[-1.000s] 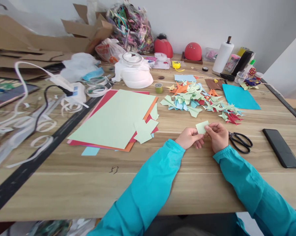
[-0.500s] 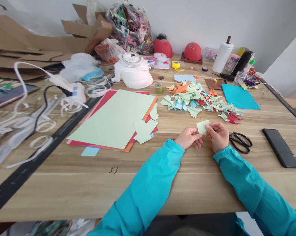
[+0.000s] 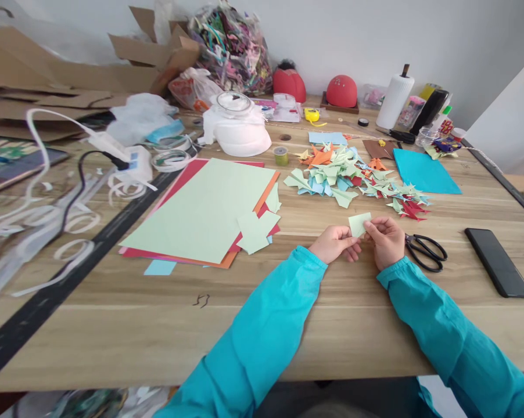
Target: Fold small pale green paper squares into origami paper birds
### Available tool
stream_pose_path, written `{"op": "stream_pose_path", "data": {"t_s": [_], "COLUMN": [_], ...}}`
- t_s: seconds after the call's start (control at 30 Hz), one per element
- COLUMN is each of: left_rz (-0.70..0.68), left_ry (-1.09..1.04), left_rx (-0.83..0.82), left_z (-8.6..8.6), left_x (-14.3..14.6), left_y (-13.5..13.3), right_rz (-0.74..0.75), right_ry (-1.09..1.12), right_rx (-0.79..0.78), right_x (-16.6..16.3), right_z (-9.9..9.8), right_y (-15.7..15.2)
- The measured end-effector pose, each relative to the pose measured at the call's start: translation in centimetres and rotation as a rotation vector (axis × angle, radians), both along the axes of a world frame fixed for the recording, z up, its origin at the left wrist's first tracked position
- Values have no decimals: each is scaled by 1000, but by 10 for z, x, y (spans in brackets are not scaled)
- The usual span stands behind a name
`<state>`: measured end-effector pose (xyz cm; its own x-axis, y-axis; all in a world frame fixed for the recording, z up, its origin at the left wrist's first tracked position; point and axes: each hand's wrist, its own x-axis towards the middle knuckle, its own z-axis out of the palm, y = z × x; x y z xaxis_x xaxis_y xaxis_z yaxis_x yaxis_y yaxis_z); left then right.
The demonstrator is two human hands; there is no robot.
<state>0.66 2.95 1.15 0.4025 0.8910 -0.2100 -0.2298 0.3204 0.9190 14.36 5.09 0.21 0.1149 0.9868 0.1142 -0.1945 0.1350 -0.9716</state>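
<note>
A small piece of pale green paper (image 3: pixel 359 224) is held between my two hands above the wooden table. My left hand (image 3: pixel 335 242) pinches its lower left corner with thumb and fingers. On its right edge, my right hand (image 3: pixel 384 238) grips it between thumb and forefinger. Just right of that hand lie scissors (image 3: pixel 426 253) with black handles. Beyond my hands spreads a pile of folded paper pieces (image 3: pixel 340 174) in green, orange, blue and red. Several pale green paper squares (image 3: pixel 255 232) rest on the corner of a stack of large coloured sheets (image 3: pixel 201 209) to the left.
A black phone (image 3: pixel 498 262) lies at the right. Blue paper (image 3: pixel 426 171) sits behind the scissors. Near the folded pieces stands a small spool (image 3: pixel 280 155). White cables and a power strip (image 3: pixel 135 165) cover the left side. A white bottle (image 3: pixel 395 101) stands at the back.
</note>
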Motion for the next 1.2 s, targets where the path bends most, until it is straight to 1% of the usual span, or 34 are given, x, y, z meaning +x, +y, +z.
{"op": "stream_pose_path", "data": {"t_s": [0.37, 0.57, 0.77, 1.0, 1.2], "left_rz": [-5, 10, 79, 89, 126], "left_ry": [2, 27, 42, 54, 42], "left_rx": [-1, 10, 13, 35, 2], "left_z": [-1, 2, 3, -1, 4], "left_x": [0, -1, 3, 5, 3], "left_y": [0, -2, -1, 0, -2], "right_rz": [-28, -36, 37, 92, 142], "right_ry": [36, 26, -11, -31, 7], "right_rx": [-30, -14, -6, -3, 0], "right_x": [0, 2, -1, -4, -4], "right_z": [1, 0, 0, 2, 3], "right_y": [2, 2, -2, -8, -7]}}
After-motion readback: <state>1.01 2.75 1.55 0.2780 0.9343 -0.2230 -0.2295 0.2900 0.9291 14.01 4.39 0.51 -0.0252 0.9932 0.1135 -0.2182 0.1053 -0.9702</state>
